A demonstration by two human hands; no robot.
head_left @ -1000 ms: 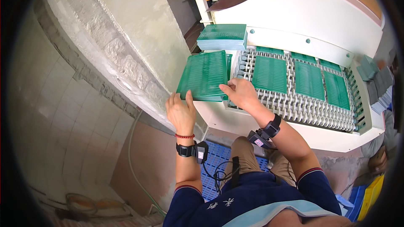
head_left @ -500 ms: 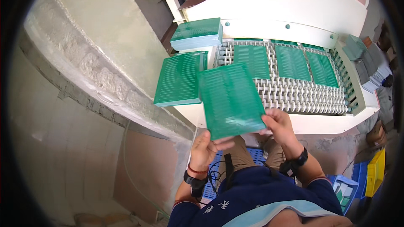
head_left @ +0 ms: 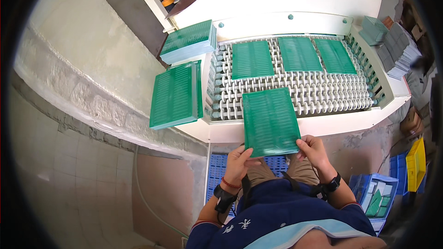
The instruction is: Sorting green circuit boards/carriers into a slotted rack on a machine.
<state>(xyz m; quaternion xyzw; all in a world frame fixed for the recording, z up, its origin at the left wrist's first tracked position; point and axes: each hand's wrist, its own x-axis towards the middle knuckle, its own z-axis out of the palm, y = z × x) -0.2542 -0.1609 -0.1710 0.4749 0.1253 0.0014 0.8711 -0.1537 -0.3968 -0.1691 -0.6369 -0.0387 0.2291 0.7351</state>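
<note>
Pinching a green panel (head_left: 271, 122) at its near corners with left hand (head_left: 236, 163) and right hand (head_left: 314, 152), in front of rollers (head_left: 332, 93). At right, green and white pieces (head_left: 374, 203) in a blue bin (head_left: 356, 182), near a yellow bin (head_left: 416, 166). Atop the rollers, three panels (head_left: 300, 54).

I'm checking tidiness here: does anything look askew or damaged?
The nearer left stack of green panels looks askew: a green edge juts out along its right side, unlike the squarer stack behind. No damage is evident.
</note>
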